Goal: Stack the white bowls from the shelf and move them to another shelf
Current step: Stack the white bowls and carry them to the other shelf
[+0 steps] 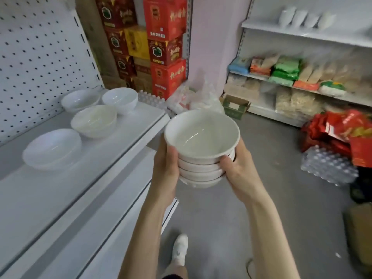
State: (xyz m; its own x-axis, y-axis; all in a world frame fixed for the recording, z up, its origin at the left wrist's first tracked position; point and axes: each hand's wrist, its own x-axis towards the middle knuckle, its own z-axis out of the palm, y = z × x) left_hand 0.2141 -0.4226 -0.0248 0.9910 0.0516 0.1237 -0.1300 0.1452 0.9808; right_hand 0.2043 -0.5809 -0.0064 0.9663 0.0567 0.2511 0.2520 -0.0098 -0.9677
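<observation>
A stack of several white bowls (pixel 201 150) hangs in mid-air over the aisle, just off the edge of the white shelf (pixel 60 188) on the left. My left hand (pixel 166 170) grips its left side and my right hand (pixel 239 170) grips its right side. Several more white bowls stay on that shelf: a wide one (pixel 52 148) nearest, one (pixel 93 120) behind it, and two at the back (pixel 80 99) (pixel 120 98). Far right, a higher white shelf (pixel 306 33) carries a few white cups or bowls (pixel 306 17).
Red and yellow cartons (pixel 159 47) are piled at the aisle's end. Packaged food (pixel 287 71) fills the right rack's lower shelves. Red bags (pixel 342 133) and a shrink-wrapped bottle pack (pixel 326 168) lie on the grey floor at right. My white shoe (pixel 180 248) is below.
</observation>
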